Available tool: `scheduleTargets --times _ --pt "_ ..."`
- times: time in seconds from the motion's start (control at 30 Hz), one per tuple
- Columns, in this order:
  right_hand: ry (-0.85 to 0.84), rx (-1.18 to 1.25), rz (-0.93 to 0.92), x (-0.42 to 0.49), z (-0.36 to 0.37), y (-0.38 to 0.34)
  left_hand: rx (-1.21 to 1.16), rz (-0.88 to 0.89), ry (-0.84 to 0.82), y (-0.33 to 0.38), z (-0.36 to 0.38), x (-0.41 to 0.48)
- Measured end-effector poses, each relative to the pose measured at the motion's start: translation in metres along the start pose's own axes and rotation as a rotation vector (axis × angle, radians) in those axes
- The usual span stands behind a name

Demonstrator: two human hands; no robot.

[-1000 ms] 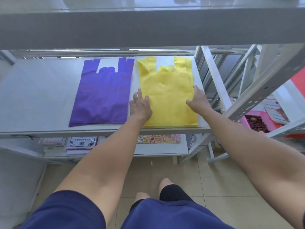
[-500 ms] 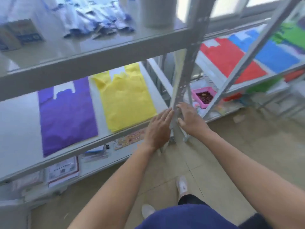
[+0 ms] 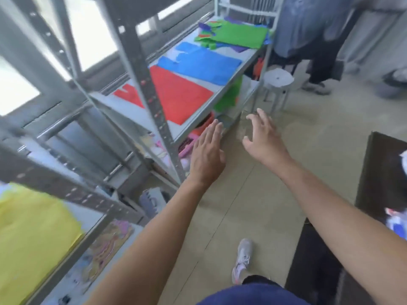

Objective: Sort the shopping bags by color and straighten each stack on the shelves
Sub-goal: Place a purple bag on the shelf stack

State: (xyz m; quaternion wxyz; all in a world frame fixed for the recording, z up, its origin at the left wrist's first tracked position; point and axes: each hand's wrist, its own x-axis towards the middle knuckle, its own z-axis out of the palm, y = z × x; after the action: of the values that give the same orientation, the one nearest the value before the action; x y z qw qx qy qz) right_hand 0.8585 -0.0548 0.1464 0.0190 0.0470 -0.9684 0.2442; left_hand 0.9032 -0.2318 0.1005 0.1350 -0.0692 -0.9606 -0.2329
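Fingers [image 3: 212, 133] hold nothing: left hand [image 3: 207, 155] flat, right hand [image 3: 262, 137] splayed. Jumbled green pile [image 3: 240, 36] far ahead along shelf [image 3: 132, 111], past red stack [image 3: 185, 95]; left hand nearer.

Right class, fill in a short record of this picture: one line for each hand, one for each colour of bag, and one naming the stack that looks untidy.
left hand: open, fingers straight, holding nothing
right hand: fingers spread and loosely bent, holding nothing
red bag: flat on the far shelf, at its near end
blue bag: flat, next along from the red
green bags: far end, loose pile with purple pieces mixed in
yellow bag: flat, lower left, nearest the camera
untidy stack: green
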Motion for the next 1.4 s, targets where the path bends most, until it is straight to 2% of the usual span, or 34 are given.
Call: scheduleTargets --times 0.17,0.3,0.63,0.83,1.03,1.17,1.23,1.4 --pt "-0.038 -0.045 0.080 0.085 -0.046 0.088 0.005 -0.026 -0.059 0.038 0.054 0.101" --pt "-0.073 -0.029 0.088 0.150 -0.065 0.127 -0.020 -0.058 0.020 0.055 0.076 0.159" --pt "-0.142 -0.031 -0.011 0.343 -0.062 0.165 -0.132 -0.156 0.046 0.033 0.176 0.356" --pt "-0.143 -0.048 -0.011 0.462 -0.078 0.194 -0.171 -0.241 -0.008 0.025 0.213 0.480" --pt "-0.150 0.006 -0.042 0.588 -0.087 0.247 -0.113 -0.307 -0.064 0.020 0.255 0.585" --pt "-0.170 0.039 -0.118 0.676 -0.088 0.278 -0.073 -0.441 -0.059 0.017 0.286 0.646" --pt "-0.213 0.048 -0.166 0.711 -0.091 0.293 -0.035 -0.499 -0.064 0.020 0.299 0.670" --pt "-0.350 0.012 -0.265 0.794 -0.083 0.328 0.102 -0.483 -0.092 0.029 0.328 0.711"
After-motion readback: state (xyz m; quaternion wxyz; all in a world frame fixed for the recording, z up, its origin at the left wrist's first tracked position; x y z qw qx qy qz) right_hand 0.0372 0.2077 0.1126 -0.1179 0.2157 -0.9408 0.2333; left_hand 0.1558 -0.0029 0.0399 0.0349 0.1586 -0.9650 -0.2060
